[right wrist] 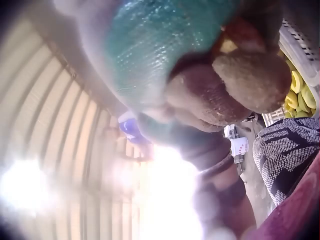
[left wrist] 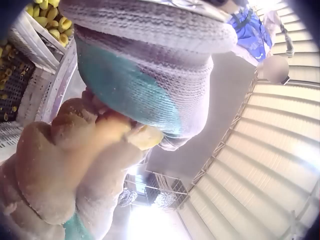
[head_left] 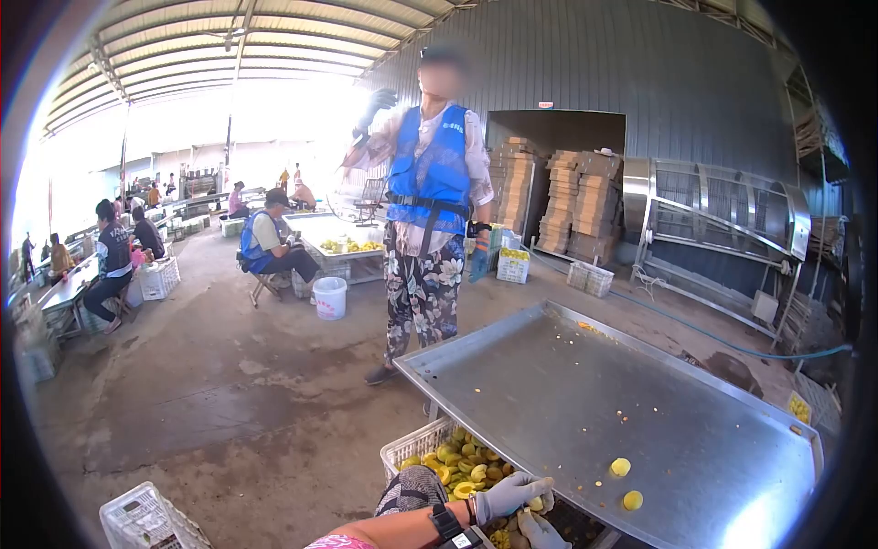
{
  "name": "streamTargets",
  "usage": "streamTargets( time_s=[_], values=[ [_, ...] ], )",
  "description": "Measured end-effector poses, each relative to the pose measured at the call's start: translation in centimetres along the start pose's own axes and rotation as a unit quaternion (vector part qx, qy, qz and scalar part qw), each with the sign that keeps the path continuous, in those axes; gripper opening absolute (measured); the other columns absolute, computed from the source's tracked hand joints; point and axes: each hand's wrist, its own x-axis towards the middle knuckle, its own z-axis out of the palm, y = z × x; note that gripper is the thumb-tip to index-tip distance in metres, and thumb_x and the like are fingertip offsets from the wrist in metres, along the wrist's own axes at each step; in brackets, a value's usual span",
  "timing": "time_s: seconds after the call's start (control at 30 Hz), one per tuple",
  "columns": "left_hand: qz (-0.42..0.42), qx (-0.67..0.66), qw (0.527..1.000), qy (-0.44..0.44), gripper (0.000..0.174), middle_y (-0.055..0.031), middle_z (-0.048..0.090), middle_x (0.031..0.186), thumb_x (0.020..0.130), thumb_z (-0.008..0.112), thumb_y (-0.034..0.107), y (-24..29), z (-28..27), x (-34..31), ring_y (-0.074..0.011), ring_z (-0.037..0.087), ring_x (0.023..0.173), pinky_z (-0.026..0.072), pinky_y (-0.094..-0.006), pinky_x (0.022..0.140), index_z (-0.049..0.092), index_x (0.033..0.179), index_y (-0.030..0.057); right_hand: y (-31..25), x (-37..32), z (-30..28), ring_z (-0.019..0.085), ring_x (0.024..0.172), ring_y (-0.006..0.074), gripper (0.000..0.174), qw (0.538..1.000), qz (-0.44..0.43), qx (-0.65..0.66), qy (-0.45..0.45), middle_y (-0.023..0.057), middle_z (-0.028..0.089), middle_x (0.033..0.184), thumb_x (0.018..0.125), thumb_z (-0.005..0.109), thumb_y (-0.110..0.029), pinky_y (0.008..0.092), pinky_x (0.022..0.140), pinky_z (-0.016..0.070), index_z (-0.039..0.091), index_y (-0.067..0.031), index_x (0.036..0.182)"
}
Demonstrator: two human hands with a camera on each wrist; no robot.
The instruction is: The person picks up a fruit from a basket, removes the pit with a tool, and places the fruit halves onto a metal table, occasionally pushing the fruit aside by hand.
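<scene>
My gloved left hand [head_left: 503, 496] grips a yellow peach [head_left: 536, 504] beside the near edge of the metal table [head_left: 585, 393]. Just below it, my gloved right hand [head_left: 541, 531] has its fingers curled against the same fruit. The left wrist view shows yellow flesh [left wrist: 147, 136] between teal-coated glove and brown-stained fingertips [left wrist: 42, 170]; much of the fruit is hidden there. Under the hands and to the left, a white plastic crate [head_left: 395, 450] holds yellow peach halves [head_left: 466, 489], several with hollowed centres. Two yellow peach pieces [head_left: 621, 467] lie on the table.
A person in a blue vest [head_left: 430, 165] stands beyond the table's left corner. Small scraps dot the tabletop. An upturned-looking white crate [head_left: 151, 517] is on the floor at lower left. Farther off are a seated worker [head_left: 270, 238], a white bucket [head_left: 329, 298] and a metal drum machine [head_left: 718, 206].
</scene>
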Motion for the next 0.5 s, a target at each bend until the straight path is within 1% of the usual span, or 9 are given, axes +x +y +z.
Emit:
streamTargets(
  time_s=[0.1, 0.2, 0.23, 0.3, 0.33, 0.37, 0.4, 0.43, 0.5],
  values=[
    [-0.039, -0.053, 0.998, -0.019, 0.051, -0.0075, 0.067, 0.081, 0.101, 0.05, 0.044, -0.4, 0.0, -0.1, -0.0136, 0.061, 0.074, 0.0503, -0.0274, 0.073, 0.069, 0.083, 0.0011, 0.5, 0.3, -1.0, 0.046, 0.047, 0.0105, 0.026, 0.996, 0.04, 0.044, -0.069, -0.0042, 0.049, 0.061, 0.103, 0.047, -0.04, 0.0259, 0.043, 0.037, 0.06, -0.019, 0.094],
    [-0.015, -0.135, 0.99, -0.036, 0.051, -0.0086, 0.067, 0.08, 0.101, 0.05, 0.044, -1.6, 0.0, 0.0, -0.0153, 0.062, 0.073, 0.051, -0.0283, 0.071, 0.069, 0.081, 0.0009, -0.5, -0.5, -1.5, 0.047, 0.045, 0.0127, 0.025, 0.979, 0.125, 0.114, -0.112, -0.0042, 0.049, 0.059, 0.102, 0.049, -0.038, 0.0272, 0.04, 0.0359, 0.063, -0.017, 0.099],
    [-0.009, -0.102, 0.995, -0.007, 0.051, -0.0098, 0.068, 0.079, 0.101, 0.049, 0.043, -1.4, 0.2, 0.0, -0.0173, 0.064, 0.073, 0.0521, -0.03, 0.071, 0.068, 0.08, 0.0005, -0.6, 0.2, -1.4, 0.05, 0.055, 0.013, 0.022, 0.981, 0.086, 0.141, -0.098, -0.0009, 0.053, 0.071, 0.102, 0.05, -0.036, 0.0272, 0.05, 0.0406, 0.059, -0.0164, 0.106],
    [-0.008, -0.147, 0.989, -0.022, 0.039, -0.011, 0.07, 0.085, 0.101, 0.049, 0.035, -1.0, 0.0, 0.0, -0.0208, 0.066, 0.078, 0.0533, -0.0325, 0.076, 0.067, 0.092, 0.0013, 1.5, 0.5, -1.7, 0.057, 0.076, 0.0136, 0.027, 0.974, 0.034, 0.223, -0.026, 0.0056, 0.06, 0.095, 0.101, 0.052, -0.033, 0.0273, 0.068, 0.0501, 0.052, -0.015, 0.121],
    [-0.006, -0.154, 0.987, -0.034, 0.035, -0.0103, 0.07, 0.087, 0.102, 0.049, 0.032, -2.1, -0.7, 0.4, -0.0205, 0.066, 0.08, 0.0536, -0.0328, 0.076, 0.066, 0.098, 0.0016, 0.6, 0.0, -2.2, 0.057, 0.094, 0.0148, 0.036, 0.924, 0.029, 0.27, -0.269, 0.0056, 0.058, 0.114, 0.101, 0.053, -0.037, 0.0273, 0.085, 0.0487, 0.051, -0.0164, 0.129],
    [0.017, -0.173, 0.983, 0.056, 0.034, -0.0089, 0.069, 0.089, 0.101, 0.049, 0.032, -4.5, -0.9, 1.1, -0.0195, 0.066, 0.08, 0.054, -0.0322, 0.074, 0.065, 0.101, 0.0017, 0.9, -0.4, -1.9, 0.057, 0.09, 0.0139, 0.037, 0.966, 0.039, 0.23, -0.109, 0.0032, 0.059, 0.112, 0.101, 0.052, -0.04, 0.0263, 0.082, 0.0494, 0.052, -0.016, 0.13],
    [-0.052, -0.21, 0.969, 0.115, 0.035, -0.0078, 0.068, 0.091, 0.101, 0.051, 0.035, -1.7, 0.5, 0.5, -0.0191, 0.066, 0.08, 0.0542, -0.0311, 0.072, 0.065, 0.098, 0.003, 2.0, 0.5, -3.6, 0.057, 0.093, 0.012, 0.039, 0.962, 0.038, 0.217, -0.16, 0.0028, 0.058, 0.114, 0.101, 0.051, -0.042, 0.0263, 0.081, 0.0494, 0.052, -0.0162, 0.13],
    [-0.085, -0.252, 0.956, 0.123, 0.038, -0.0072, 0.067, 0.09, 0.1, 0.053, 0.039, -2.3, 0.8, 0.5, -0.0226, 0.065, 0.081, 0.0542, -0.0302, 0.071, 0.063, 0.098, 0.0033, 1.7, 0.4, -3.5, 0.047, 0.074, 0.0099, 0.036, 0.952, 0.067, 0.244, -0.174, -0.0007, 0.05, 0.095, 0.101, 0.05, -0.045, 0.0253, 0.066, 0.0414, 0.053, -0.0165, 0.122],
    [-0.061, -0.31, 0.949, 0.001, 0.043, -0.0132, 0.064, 0.084, 0.1, 0.049, 0.044, -2.5, 1.4, 0.9, -0.0264, 0.064, 0.078, 0.0548, -0.0396, 0.069, 0.062, 0.093, 0.0035, 1.5, 0.2, -3.2, 0.027, 0.037, 0.0056, 0.035, 0.927, 0.128, 0.294, -0.198, -0.0078, 0.036, 0.058, 0.1, 0.046, -0.051, 0.0234, 0.034, 0.0255, 0.054, -0.017, 0.105]
  ],
)
